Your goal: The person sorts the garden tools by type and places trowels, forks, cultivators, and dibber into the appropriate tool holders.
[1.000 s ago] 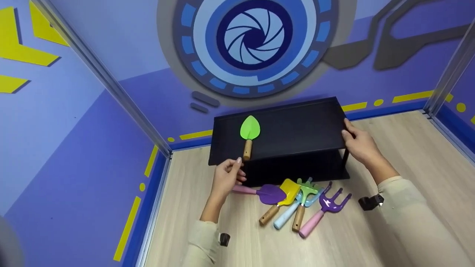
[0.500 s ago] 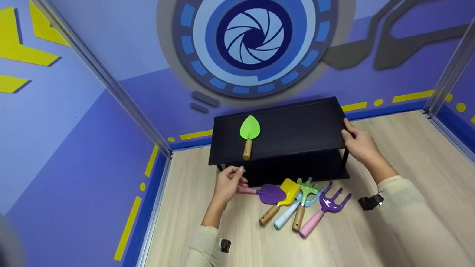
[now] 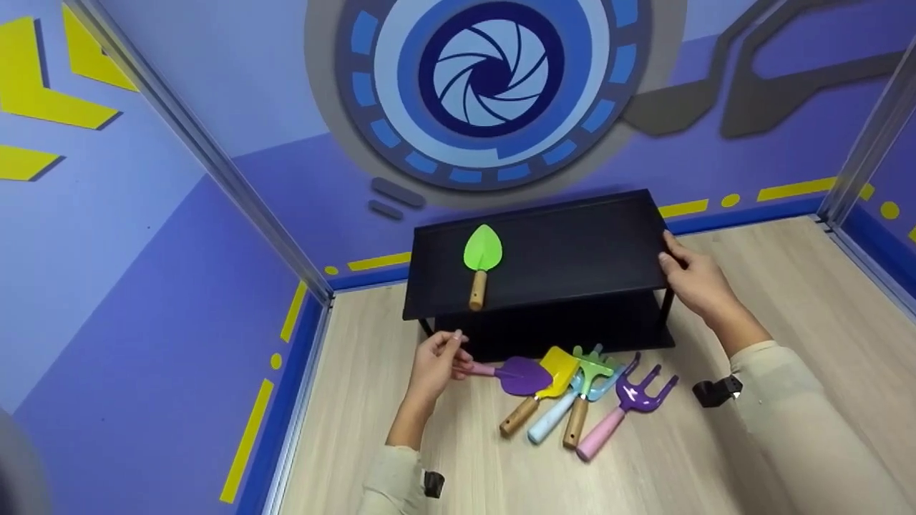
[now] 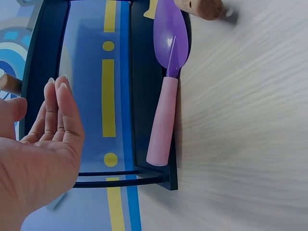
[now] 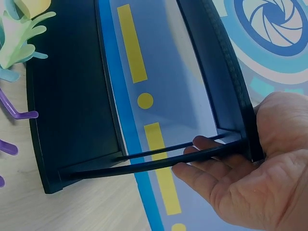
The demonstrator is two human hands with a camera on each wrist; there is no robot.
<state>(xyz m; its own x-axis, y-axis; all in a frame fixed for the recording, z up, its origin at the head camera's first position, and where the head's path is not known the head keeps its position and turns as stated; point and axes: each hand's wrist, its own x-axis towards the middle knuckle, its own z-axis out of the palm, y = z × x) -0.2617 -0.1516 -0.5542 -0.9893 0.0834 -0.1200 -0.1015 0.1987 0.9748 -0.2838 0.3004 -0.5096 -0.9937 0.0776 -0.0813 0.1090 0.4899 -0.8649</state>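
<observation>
A black two-tier shelf (image 3: 572,247) stands against the back wall. My right hand (image 3: 698,286) grips its right end, with fingers around the side post in the right wrist view. On the upper tier lies a green trowel (image 3: 483,249) with a wooden handle. My left hand (image 3: 431,366) hovers by the shelf's front left corner, holding nothing, fingers fairly straight in the left wrist view. Nearest to it is a purple trowel (image 3: 526,376), whose pink handle (image 4: 162,125) lies along the lower tier's front edge. The left hand overlaps that handle's end in the head view.
In front of the shelf, on the wooden surface (image 3: 472,472), lie a yellow shovel (image 3: 558,368), a light blue tool (image 3: 552,417) under a green hand rake (image 3: 592,368), and a purple fork (image 3: 640,393) with a pink handle. Blue printed panels (image 3: 265,200) enclose the back and sides.
My left hand has come down from beside the green trowel's handle to near the purple trowel's pink handle. The right hand keeps its grip, and the shelf and tools look unmoved.
</observation>
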